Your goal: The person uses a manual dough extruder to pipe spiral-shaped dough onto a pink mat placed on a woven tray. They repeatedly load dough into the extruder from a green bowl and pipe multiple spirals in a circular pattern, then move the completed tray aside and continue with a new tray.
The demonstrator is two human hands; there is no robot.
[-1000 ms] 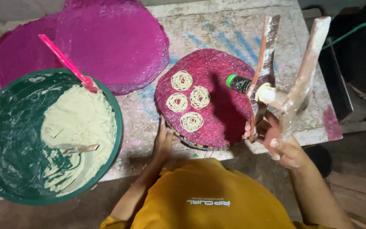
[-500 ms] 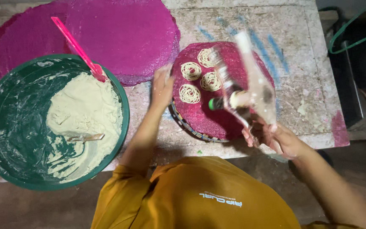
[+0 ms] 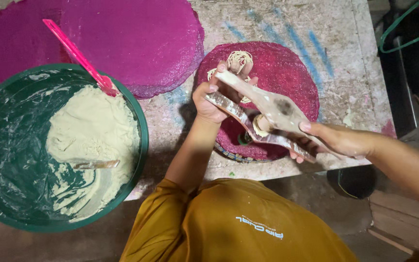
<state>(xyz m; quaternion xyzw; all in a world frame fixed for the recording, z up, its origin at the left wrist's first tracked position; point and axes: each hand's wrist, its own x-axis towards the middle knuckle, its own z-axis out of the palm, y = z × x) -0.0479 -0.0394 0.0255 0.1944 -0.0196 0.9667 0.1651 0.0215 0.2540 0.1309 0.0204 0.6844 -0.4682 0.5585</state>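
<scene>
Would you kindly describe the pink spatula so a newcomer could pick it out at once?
Start at the big green basin of pale dough on the left. The pink spatula leans on its far rim, handle slanting up over the large magenta mat. It is the only long, bright pink stick; the other tool in the dough is short and dough-smeared.

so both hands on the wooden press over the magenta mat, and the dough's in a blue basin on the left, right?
Not blue: the head view shows the basin is green. The rest stands: left hand and right hand both grip the wooden press over the magenta mat, with the dough in the basin on the left.
</scene>
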